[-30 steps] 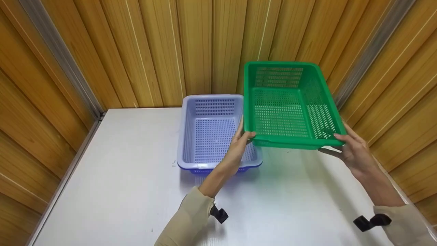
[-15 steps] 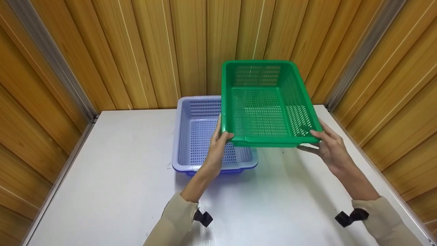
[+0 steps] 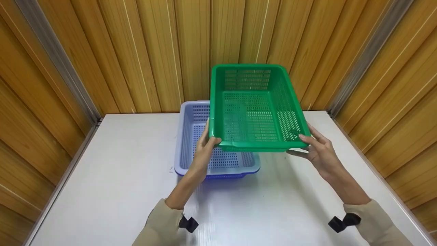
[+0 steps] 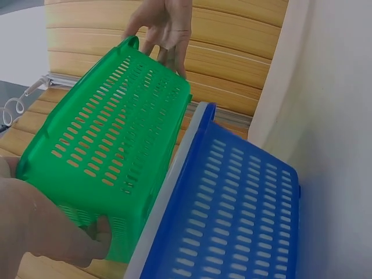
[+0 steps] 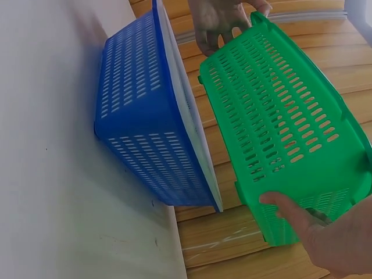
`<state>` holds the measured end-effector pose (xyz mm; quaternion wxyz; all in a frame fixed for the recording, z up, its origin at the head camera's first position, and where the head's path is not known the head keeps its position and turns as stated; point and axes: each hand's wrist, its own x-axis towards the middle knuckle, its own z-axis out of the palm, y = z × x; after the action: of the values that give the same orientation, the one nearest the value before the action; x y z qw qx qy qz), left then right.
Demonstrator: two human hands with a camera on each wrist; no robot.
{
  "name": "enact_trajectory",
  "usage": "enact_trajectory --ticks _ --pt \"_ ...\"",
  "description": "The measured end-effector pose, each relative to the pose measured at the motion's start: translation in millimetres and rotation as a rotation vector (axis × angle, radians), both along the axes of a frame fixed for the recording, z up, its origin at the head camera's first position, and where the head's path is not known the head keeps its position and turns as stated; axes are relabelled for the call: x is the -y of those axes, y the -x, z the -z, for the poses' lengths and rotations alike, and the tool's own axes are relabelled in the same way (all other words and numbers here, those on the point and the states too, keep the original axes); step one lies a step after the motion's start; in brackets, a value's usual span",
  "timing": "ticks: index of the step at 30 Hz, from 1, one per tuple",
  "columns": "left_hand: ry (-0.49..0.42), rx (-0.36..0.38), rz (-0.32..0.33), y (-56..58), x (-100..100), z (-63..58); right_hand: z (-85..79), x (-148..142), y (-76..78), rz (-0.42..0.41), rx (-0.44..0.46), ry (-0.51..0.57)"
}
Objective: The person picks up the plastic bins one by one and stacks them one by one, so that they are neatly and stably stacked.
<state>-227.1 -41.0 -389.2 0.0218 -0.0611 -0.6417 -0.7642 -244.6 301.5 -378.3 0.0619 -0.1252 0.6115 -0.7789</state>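
Note:
Both hands hold a green perforated plastic basket [image 3: 257,145] in the air by its near corners. My left hand [image 3: 203,154] grips the near left corner, its thumb over the rim and fingers along the outside. At the near right corner my right hand [image 3: 322,155] pinches the rim, thumb on top and fingers underneath. Behind and below, a lavender basket [image 3: 183,143] sits nested in a blue basket [image 5: 136,104] on the table. The green basket overlaps their right part in the head view; both wrist views show it apart from their rims.
The white table [image 3: 119,171] runs up to a wood-patterned panel wall [image 3: 157,51] at the back. Similar panels stand on the left and right, with grey metal strips in the corners. The nested baskets stand near the back edge.
Both hands have carried the green basket leftward, from beside the nested baskets to over their right part. The nested baskets have stayed in place on the table.

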Motion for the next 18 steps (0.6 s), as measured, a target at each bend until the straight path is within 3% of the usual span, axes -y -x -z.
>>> enact_trajectory --ticks 9,18 --pt "0.066 0.017 -0.015 -8.3 31.4 -5.5 -2.4 23.9 5.9 -0.032 0.028 -0.012" --pt "0.003 0.080 0.079 -13.5 48.5 -9.7 0.0 32.7 1.0 -0.005 0.018 -0.035"
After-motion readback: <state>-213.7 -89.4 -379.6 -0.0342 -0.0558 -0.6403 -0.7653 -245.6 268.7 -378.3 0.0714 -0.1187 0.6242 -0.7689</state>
